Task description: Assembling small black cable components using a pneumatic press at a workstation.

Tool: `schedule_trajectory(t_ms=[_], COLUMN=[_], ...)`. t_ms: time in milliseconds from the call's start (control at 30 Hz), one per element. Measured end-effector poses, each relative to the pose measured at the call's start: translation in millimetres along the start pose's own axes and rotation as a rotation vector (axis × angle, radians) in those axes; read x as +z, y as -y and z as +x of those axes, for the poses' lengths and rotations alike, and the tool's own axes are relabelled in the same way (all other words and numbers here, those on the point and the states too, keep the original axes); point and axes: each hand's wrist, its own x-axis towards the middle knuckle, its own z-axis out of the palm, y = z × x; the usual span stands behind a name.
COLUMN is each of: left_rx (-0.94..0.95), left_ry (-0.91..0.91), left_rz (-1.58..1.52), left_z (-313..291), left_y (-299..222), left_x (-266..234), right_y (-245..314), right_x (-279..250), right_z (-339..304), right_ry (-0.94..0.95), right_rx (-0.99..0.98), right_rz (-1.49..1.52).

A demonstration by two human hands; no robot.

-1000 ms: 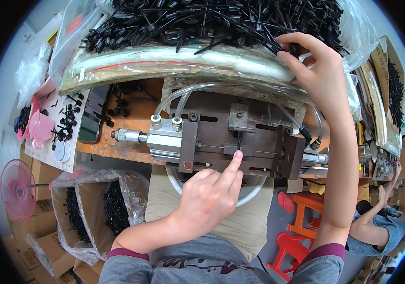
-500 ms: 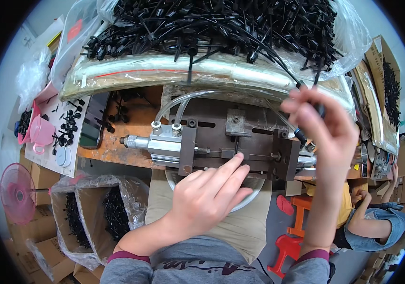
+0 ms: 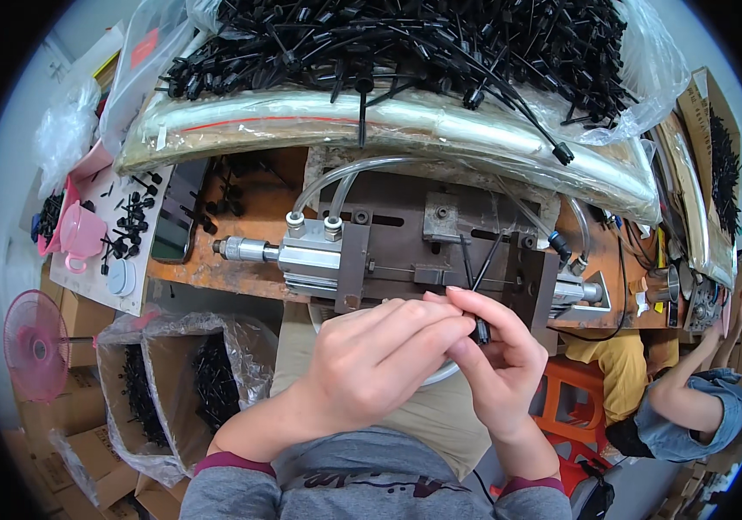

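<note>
Both my hands meet in front of the metal clamping fixture [image 3: 440,199]. My right hand [image 3: 505,368] pinches black plastic stemmed parts [image 3: 482,331] between thumb and fingers. Two thin black stems rise from the fingertips and cross in front of the fixture. My left hand [image 3: 379,355] is closed, its fingertips against the right hand's fingers beside these parts. What lies inside the left fingers is hidden. Just behind the hands, a small dark block [image 3: 430,275] sits on the fixture's thin rod.
A big heap of black stemmed parts [image 3: 405,52] lies on a plastic-wrapped pad [image 3: 301,130] behind the fixture. Air hoses [image 3: 336,178] loop over a cylinder [image 3: 310,260]. At left are a pink cup [image 3: 81,234], a phone [image 3: 173,230] and a lined box [image 3: 158,390]. Another person [image 3: 691,407] sits at right.
My right hand has come down from the heap's edge to the front of the fixture, bringing black stemmed parts. My left hand has closed and moved slightly right to meet it.
</note>
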Motion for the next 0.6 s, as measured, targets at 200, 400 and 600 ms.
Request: schedule_trajectory(t_ms=[200, 400, 600], left_rx=[-0.16, -0.103, -0.024], left_ry=[0.074, 0.226, 0.264], left_rz=[0.007, 0.281, 0.42], left_z=[-15, -33, -21], left_y=[-7, 2, 4], left_x=[5, 24, 26], right_y=[-13, -10, -3], right_x=[-15, -23, -22], right_z=[-5, -8, -11], right_ry=[-0.237, -0.196, -0.14], right_rx=[-0.2, -0.229, -0.292], right_rz=[-0.046, -0.084, -0.158])
